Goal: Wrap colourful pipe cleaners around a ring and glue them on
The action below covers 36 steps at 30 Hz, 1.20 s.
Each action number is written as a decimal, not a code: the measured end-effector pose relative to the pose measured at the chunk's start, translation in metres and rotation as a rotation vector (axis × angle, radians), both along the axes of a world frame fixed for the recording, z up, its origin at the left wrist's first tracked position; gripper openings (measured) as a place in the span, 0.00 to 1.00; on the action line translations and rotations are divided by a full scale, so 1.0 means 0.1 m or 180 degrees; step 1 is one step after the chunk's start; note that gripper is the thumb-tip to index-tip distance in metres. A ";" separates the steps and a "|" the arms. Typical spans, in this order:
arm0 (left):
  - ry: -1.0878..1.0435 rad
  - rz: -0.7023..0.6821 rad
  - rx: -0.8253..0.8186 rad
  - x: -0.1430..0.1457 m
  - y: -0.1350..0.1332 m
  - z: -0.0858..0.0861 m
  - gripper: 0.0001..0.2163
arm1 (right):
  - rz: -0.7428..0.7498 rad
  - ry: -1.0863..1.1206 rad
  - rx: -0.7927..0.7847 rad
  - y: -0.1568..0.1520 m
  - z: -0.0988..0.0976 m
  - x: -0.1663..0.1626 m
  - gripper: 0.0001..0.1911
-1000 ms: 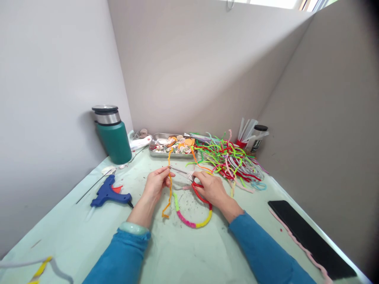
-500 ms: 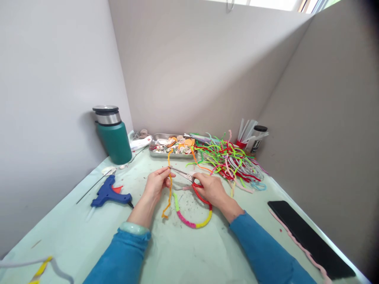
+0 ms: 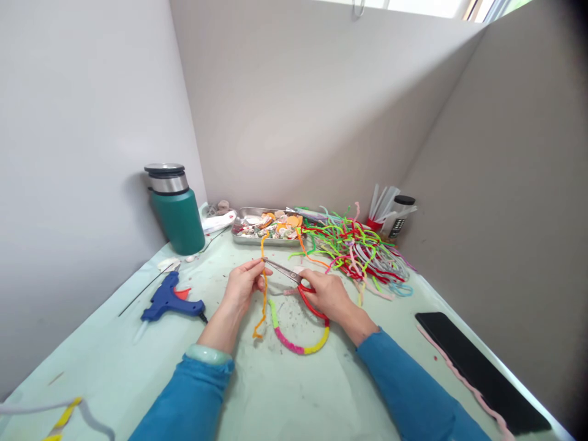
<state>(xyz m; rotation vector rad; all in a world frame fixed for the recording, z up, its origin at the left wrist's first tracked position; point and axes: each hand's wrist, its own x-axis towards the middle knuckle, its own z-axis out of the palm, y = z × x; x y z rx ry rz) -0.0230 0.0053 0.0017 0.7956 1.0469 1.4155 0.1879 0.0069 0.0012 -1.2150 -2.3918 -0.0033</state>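
Observation:
An orange pipe cleaner [image 3: 264,306] hangs upright, pinched near its upper part between the thumb and fingers of my left hand [image 3: 245,286]. In my right hand [image 3: 327,294] is a pair of scissors [image 3: 283,270], its blade tips at the pipe cleaner just by the left fingertips. The blades look closed or nearly so. Below and between both hands lies a curved band [image 3: 294,348] wrapped in green, pink, yellow and red fuzzy sections. Its red end runs up beneath my right hand, where part of it is hidden.
A metal tray [image 3: 243,239] of buttons and scraps stands behind my hands. To its right is a heap of pipe cleaners [image 3: 362,245]. A blue glue gun [image 3: 169,300] and green bottle [image 3: 177,220] stand left; a black phone-like slab [image 3: 478,367] lies right.
The scissor blades have drawn together at the orange pipe cleaner. The pipe cleaner's lower end has shifted slightly; both hands stay in nearly the same place.

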 end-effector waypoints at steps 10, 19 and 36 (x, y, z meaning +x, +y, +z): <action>0.0030 0.0022 0.0059 -0.01 -0.01 0.01 0.17 | -0.0109 -0.0047 0.0044 0.00 0.01 0.01 0.15; 0.0456 0.0112 0.0011 0.02 -0.04 0.04 0.21 | -0.0380 0.0128 0.0021 -0.01 0.05 -0.01 0.20; 0.0871 0.0018 0.0119 0.04 -0.06 0.05 0.28 | -0.0469 -0.0130 0.0017 -0.03 0.03 -0.04 0.19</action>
